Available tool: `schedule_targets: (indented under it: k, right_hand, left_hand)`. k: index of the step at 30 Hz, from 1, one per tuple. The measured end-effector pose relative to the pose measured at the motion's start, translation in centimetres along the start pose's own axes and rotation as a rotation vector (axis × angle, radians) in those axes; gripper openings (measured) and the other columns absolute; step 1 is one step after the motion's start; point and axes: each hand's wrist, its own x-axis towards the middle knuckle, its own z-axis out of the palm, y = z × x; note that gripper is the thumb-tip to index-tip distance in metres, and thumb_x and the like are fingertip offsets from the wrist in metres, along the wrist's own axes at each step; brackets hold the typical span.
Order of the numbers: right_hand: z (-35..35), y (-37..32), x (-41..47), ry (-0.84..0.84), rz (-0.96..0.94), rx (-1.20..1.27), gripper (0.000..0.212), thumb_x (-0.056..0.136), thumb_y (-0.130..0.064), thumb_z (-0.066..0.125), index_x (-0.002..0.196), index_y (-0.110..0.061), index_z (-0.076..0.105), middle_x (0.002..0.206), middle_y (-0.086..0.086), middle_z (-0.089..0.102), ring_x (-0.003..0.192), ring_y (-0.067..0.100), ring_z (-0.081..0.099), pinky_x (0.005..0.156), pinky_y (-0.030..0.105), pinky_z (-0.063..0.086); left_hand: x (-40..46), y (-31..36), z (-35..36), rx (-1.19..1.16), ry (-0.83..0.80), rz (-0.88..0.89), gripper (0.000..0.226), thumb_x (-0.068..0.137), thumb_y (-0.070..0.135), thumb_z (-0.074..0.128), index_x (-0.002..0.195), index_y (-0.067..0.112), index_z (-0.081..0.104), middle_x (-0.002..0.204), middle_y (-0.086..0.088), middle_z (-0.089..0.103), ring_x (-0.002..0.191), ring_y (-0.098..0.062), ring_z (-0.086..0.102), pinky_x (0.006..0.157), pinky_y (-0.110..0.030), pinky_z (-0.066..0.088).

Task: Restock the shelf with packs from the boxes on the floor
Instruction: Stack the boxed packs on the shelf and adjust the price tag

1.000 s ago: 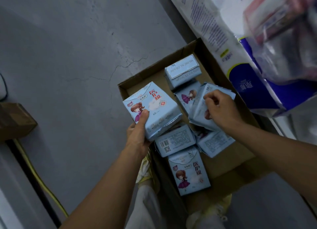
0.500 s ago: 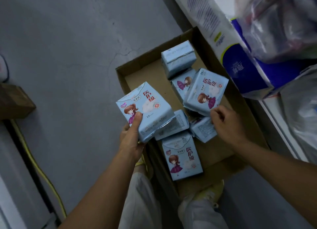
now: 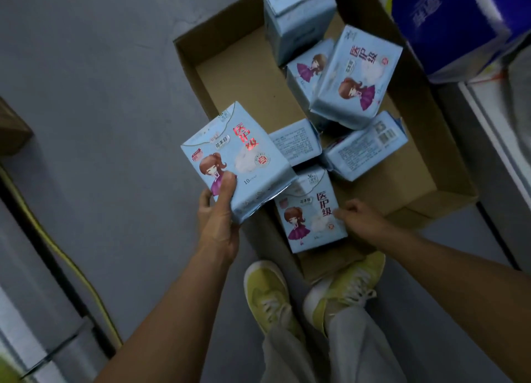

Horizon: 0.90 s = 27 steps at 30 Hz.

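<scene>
Holding a light blue soft pack with a cartoon girl [image 3: 238, 158] above the floor, the left hand [image 3: 219, 219] grips its bottom corner, thumb on front. The right hand [image 3: 359, 214] pinches the edge of another blue pack [image 3: 309, 210] lying in the open brown cardboard box [image 3: 230, 75] with more packs.

Beyond the left hand's fingers [image 3: 227, 187], the cardboard box [image 3: 186, 55] has bare bottom along its left wall, the widest open way in. Beyond the right hand's fingers [image 3: 342, 211], loose light-blue packs [image 3: 356, 75] crowd the box, overlapping and touching. Right of those fingers a strip of bare bottom runs beside the box's right wall. A blue-and-white wrapped bundle [image 3: 442, 23] overhangs the far right corner.
</scene>
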Motion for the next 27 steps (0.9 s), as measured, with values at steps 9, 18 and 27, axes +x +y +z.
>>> schedule_targets:
  k: [9,18,27]
  right_hand:
    - [2.4,-0.2,1.6,0.069,0.118,0.353,0.048,0.104,-0.045,0.025,0.091,-0.013,0.058,0.089,0.008,0.063,0.077,0.020,0.057,0.074,0.036,0.046]
    - [1.9,-1.0,2.0,-0.096,0.027,0.255,0.057,0.089,-0.070,0.037,0.087,-0.019,0.062,0.084,0.005,0.064,0.074,0.020,0.059,0.062,0.030,0.042]
    - [2.2,-2.7,-0.6,-0.083,0.025,0.095,0.041,0.066,-0.014,0.087,0.094,-0.011,0.057,0.089,0.005,0.065,0.079,0.020,0.063,0.062,0.034,0.054]
  left_hand:
    - [1.9,-1.1,-2.9,0.102,-0.062,0.028,0.120,0.046,0.043,0.092,0.148,0.015,0.037,0.123,-0.005,0.069,0.106,-0.023,0.070,0.098,-0.054,0.051]
    - [2.5,-1.9,-3.7,0.135,-0.124,0.069,0.095,0.054,0.040,0.085,0.139,0.017,0.048,0.114,-0.003,0.073,0.104,-0.023,0.071,0.097,-0.050,0.052]
    - [-0.3,1.0,-2.1,0.143,-0.041,-0.048,0.086,0.057,0.036,0.081,0.134,0.010,0.055,0.100,-0.003,0.076,0.086,-0.020,0.073,0.091,-0.047,0.056]
